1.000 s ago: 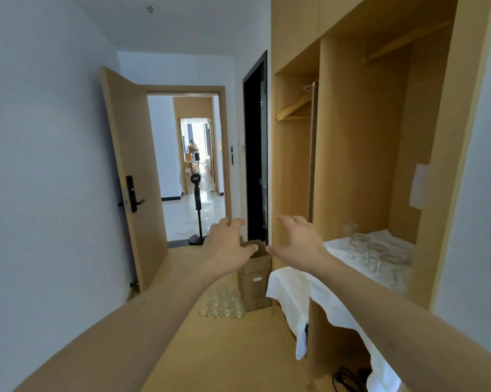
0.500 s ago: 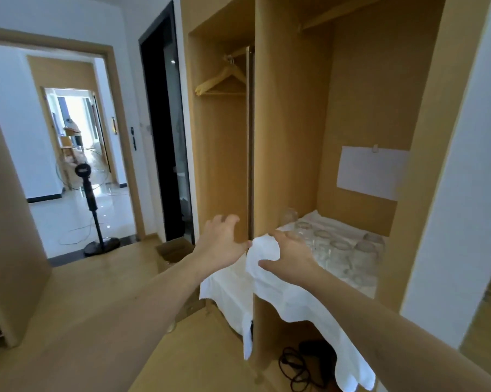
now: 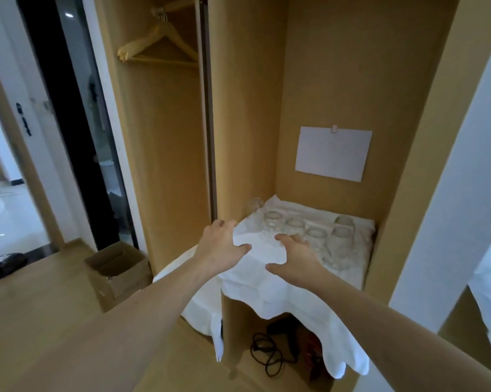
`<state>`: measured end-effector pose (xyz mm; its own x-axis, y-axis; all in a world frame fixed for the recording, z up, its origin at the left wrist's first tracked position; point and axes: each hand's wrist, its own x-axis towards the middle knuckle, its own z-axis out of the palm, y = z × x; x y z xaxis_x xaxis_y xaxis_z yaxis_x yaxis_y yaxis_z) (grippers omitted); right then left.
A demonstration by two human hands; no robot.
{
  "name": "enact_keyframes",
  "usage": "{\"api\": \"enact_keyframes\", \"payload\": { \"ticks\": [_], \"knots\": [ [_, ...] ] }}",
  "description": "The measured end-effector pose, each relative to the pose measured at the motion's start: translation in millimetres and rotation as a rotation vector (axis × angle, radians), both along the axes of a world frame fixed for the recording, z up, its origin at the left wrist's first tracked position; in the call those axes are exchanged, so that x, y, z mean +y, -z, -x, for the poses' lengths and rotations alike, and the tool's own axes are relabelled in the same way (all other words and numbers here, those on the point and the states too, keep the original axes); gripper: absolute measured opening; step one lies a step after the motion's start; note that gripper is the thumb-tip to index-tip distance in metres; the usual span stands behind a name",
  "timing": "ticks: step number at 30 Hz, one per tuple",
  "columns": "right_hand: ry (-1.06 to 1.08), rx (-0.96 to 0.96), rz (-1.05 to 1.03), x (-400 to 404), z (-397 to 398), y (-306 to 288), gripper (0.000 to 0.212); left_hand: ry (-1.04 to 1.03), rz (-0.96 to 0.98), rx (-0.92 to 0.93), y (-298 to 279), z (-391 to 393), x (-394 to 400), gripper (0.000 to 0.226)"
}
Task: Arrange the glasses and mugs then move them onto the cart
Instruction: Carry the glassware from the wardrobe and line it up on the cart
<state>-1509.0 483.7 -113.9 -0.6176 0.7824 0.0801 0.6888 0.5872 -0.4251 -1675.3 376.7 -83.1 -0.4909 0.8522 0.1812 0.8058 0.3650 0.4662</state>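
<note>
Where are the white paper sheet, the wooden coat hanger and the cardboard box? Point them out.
white paper sheet [image 3: 333, 153], head view, centre of the sheet.
wooden coat hanger [image 3: 165, 38], head view, sloping arm.
cardboard box [image 3: 122, 278], head view, front wall.

Two bare forearms, long and slim, entering from the lower edge of the head view. No sleeves, cuffs, watch, bracelet or gloves anywhere along either arm up to the frame border. Left hand [image 3: 221, 247] and right hand [image 3: 297, 258] both uncovered, with no rings to be made out on the fingers in view. Knuckles and thumb outlines plain on both; nails too blurred to judge. Nothing else of the body in view: no torso, legs or clothing.
</note>
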Motion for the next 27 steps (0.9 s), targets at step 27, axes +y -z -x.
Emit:
{"api": "enact_keyframes", "payload": {
  "ticks": [27],
  "knots": [
    [0.290,0.065,0.048,237,32,13,0.077,0.282,0.048,0.081,17,41,282,0.072]
  ]
}}
